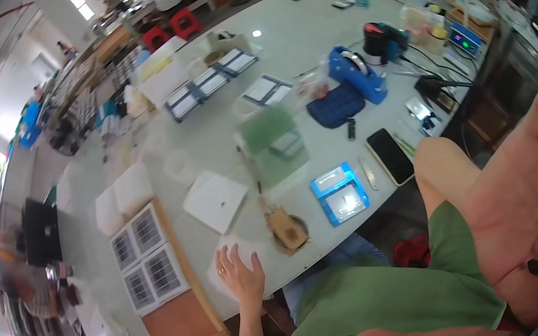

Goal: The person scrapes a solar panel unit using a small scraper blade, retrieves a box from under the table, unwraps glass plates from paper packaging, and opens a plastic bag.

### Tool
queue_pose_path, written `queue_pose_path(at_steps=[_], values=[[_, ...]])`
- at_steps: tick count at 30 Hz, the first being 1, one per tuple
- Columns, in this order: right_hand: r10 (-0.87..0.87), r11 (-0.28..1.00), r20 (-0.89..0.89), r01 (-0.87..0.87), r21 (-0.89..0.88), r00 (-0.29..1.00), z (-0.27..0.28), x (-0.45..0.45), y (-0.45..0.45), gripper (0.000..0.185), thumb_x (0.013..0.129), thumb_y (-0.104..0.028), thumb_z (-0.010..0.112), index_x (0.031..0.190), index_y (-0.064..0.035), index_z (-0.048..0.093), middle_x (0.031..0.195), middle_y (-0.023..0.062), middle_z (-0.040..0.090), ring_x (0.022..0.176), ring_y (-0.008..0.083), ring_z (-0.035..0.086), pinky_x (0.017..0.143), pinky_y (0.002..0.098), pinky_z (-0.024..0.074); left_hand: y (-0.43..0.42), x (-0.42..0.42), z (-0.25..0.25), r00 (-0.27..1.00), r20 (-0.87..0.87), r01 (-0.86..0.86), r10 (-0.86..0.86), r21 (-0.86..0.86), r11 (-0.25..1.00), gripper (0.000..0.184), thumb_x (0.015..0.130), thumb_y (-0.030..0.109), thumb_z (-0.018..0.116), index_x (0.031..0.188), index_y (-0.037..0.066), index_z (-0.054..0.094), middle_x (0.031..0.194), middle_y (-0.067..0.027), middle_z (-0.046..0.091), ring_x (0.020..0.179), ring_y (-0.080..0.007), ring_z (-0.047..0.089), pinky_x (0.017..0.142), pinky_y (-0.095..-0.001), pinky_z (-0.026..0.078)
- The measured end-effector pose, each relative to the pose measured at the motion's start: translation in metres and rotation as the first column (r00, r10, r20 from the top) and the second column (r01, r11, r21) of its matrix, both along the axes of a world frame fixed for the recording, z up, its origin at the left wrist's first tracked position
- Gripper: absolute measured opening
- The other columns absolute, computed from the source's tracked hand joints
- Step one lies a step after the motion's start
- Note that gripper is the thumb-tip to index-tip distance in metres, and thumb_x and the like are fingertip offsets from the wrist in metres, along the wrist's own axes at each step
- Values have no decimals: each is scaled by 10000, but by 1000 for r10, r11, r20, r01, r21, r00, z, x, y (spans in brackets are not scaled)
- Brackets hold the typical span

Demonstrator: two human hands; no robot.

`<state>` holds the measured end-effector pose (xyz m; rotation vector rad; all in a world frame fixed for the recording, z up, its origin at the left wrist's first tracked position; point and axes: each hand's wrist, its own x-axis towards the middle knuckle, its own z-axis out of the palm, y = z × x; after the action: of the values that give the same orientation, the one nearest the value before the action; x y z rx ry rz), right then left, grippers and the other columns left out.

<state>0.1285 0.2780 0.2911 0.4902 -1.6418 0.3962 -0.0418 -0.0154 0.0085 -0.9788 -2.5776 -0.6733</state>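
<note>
My left hand (240,274) rests at the table's front edge with fingers spread, holding nothing, beside a wooden board with gridded panels (149,257). My right hand (534,196) is raised very close to the camera at the right, large in view; its fingers are mostly cut off at the frame's dark edge. Between the hands on the table lie a tan wooden block (286,228), a blue-framed piece (340,193), a thin pale tool (368,173) and a black phone (390,156). A white square sheet (216,202) lies beyond my left hand.
Farther back are a green mat (272,145), a dark blue pouch (335,106), a blue tape dispenser (356,74), trays with dark borders (210,82) and a powered blue box (464,38) with cables. Red stools (185,23) and people stand beyond the table; a person is at the left.
</note>
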Motion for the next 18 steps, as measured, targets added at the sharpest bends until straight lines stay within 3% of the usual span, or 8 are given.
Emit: queue_pose_path(at_steps=[3,8,9,11,14,15,17,18], values=[[-30,1000,-11,30,-2,999,-9,18,-4,460,813,-409,540,1181,-136,503,1347,136,375,1279,297,314,1058,455,228,-5,10,-21,997,-69,-54,45,-128,990,420,800,164,603,1172,8,490,1229,-207,473,1179,-370,421,1010,-483,298],[-31,999,-93,33,16,995,-35,109,30,456,811,-435,554,1159,-143,511,1312,124,397,1257,293,326,1042,457,239,2,11,-19,997,-39,-63,60,-104,993,420,812,150,582,1192,4,474,1227,-206,474,1190,-355,416,1017,-481,285],[-10,1000,-109,11,12,994,-40,83,-7,456,810,-440,557,1154,-144,513,1305,122,401,1253,293,328,1039,458,242,0,13,-19,997,-43,-69,64,-106,992,421,811,149,583,1191,4,474,1229,-205,473,1189,-356,417,1016,-480,287],[35,999,-140,-33,22,990,-56,138,29,455,809,-451,563,1145,-147,516,1291,117,410,1244,291,333,1033,459,246,1,13,-17,996,-43,-78,74,-112,991,422,811,150,584,1192,6,475,1232,-204,472,1190,-355,416,1017,-480,286],[115,992,-170,-104,73,979,-41,81,8,455,807,-466,572,1132,-152,522,1270,109,423,1232,289,339,1023,460,253,1,13,-21,995,-28,-96,94,-121,988,421,816,159,581,1197,13,477,1244,-200,468,1198,-352,413,1022,-483,283],[133,990,-201,-121,70,971,-61,104,-15,455,807,-471,574,1127,-153,523,1263,107,427,1227,288,342,1020,461,255,-1,11,-25,995,-19,-104,103,-111,988,420,818,163,576,1200,18,477,1249,-195,466,1202,-348,413,1025,-486,281],[187,982,-225,-178,58,956,-74,154,35,455,806,-482,580,1118,-156,527,1249,102,436,1219,287,346,1014,462,260,-8,17,-22,994,-23,-111,109,-134,985,421,817,166,577,1200,20,478,1251,-194,465,1202,-346,415,1024,-486,284],[216,976,-241,-203,78,946,-76,139,18,455,805,-487,583,1114,-157,528,1242,99,441,1215,286,349,1011,462,262,-1,12,-21,995,-38,-101,97,-120,988,423,816,169,578,1200,23,479,1253,-193,464,1202,-344,416,1024,-485,286]])
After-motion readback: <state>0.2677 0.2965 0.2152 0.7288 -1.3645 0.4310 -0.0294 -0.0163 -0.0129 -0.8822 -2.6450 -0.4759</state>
